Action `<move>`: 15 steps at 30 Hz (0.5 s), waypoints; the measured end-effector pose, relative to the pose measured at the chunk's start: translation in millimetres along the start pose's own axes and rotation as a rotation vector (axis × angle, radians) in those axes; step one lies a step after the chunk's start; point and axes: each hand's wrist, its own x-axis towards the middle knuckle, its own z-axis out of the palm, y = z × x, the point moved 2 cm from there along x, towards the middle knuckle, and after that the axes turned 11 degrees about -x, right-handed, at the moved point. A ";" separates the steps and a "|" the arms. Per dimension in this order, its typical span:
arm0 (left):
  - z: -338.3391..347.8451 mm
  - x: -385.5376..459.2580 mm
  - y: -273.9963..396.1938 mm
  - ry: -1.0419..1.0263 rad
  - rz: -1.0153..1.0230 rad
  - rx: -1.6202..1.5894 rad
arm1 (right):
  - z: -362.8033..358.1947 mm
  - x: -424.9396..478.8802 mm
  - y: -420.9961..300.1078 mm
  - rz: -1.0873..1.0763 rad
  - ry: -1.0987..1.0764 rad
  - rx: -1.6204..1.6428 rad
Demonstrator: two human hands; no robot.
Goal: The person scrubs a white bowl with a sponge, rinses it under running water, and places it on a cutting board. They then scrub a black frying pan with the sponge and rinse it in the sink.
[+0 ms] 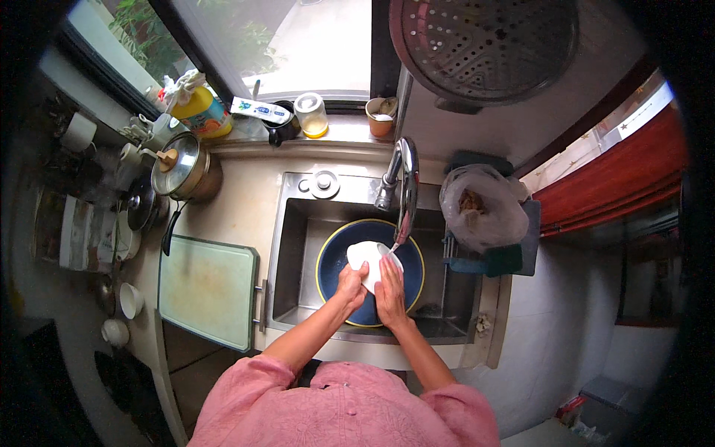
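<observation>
My left hand (351, 286) grips a white dish (362, 253) by its near left side, thumb on top. Against the dish's right part lies my right hand (391, 295), its fingers nearly straight and close together. Whether the dish is a plate or a shallow bowl is hard to tell. Both hands are over a dark blue basin (332, 246) with a yellow rim, which stands in the stainless steel sink (296, 223). A curved chrome faucet (410, 179) ends just above my right fingertips, with what looks like water at its spout.
Left of the sink lies a pale green cutting board (206, 290), with a lidded pot (195, 173) behind it. A plastic bag (486, 207) holding scraps hangs at the sink's right. Jars and an orange cup (381, 125) line the windowsill. White bowls (131, 300) stand far left.
</observation>
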 end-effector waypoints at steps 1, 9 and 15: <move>4.6 -5.8 0.4 -0.025 -0.019 0.026 | 2.1 3.7 9.1 0.056 -0.003 0.036; 8.6 -17.1 21.9 -0.113 -0.078 0.286 | 4.6 -9.9 21.4 0.238 -0.098 0.236; 3.6 -17.0 14.5 -0.383 0.046 0.654 | 3.0 24.1 -8.5 -0.043 -0.045 -0.102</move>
